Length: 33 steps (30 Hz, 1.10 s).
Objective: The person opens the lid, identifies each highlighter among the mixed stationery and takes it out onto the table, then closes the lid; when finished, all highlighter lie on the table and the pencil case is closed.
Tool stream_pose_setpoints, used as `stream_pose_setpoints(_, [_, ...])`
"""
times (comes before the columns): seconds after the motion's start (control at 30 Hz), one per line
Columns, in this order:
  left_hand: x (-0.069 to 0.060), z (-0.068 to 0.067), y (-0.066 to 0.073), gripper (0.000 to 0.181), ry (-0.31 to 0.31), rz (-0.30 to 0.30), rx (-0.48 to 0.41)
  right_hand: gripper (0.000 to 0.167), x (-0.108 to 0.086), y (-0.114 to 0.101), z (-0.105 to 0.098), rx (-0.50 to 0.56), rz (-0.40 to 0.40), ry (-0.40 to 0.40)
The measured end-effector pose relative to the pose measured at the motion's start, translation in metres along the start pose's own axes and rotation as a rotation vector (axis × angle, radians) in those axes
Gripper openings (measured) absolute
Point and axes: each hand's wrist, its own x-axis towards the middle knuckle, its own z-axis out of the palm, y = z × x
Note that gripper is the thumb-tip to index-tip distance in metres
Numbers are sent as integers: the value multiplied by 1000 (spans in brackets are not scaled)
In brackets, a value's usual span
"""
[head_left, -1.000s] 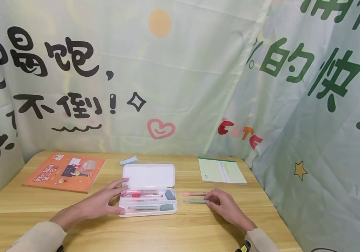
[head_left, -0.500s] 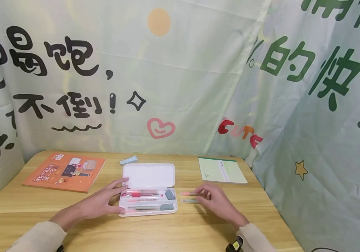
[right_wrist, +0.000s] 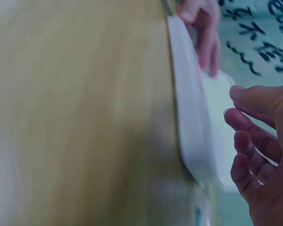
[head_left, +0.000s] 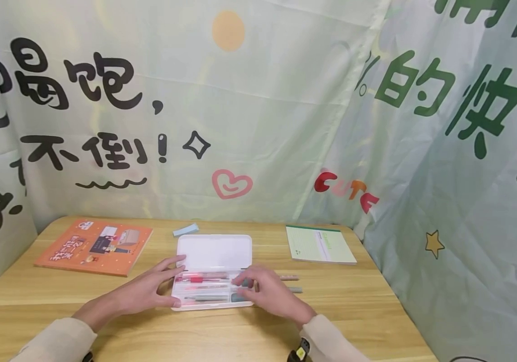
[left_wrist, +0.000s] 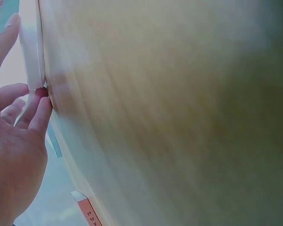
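Left hand: one, at the left end of the pencil case; thumb and fingers well spread, tips touching its side, not wrapped round it.

Right hand: one, over the case's right end; fingers half bent, thumb a little apart from them, nothing visibly held.

Pencil case: white, flat on the counter, lid laid back; pens in the long left compartments, a grey eraser in a right one, partly behind the right hand.

Two pens, just right of the case, partly covered.

Step in hand, as I judged it: handling the case's contents, left hand steadying. The next move called for a careful fingertip pinch, case kept still.

Beyond the case: orange book, left; green notebook, right; pale blue block, behind its lid; printed curtain, farthest.
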Motion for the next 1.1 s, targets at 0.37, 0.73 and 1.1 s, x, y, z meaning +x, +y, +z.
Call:
stream_pose_setpoints(0.37, [0,0,1,96,7,10,5,24,10,-11,31,-266,-129,-99])
stream_pose_setpoints(0.73, [0,-1,2,96,3,8,0,19,16,-28,29,-471,-175,-154])
stream_pose_setpoints(1.1, [0,0,1,95,4,1,-7,16,12,-18,29,-286,-57,-76])
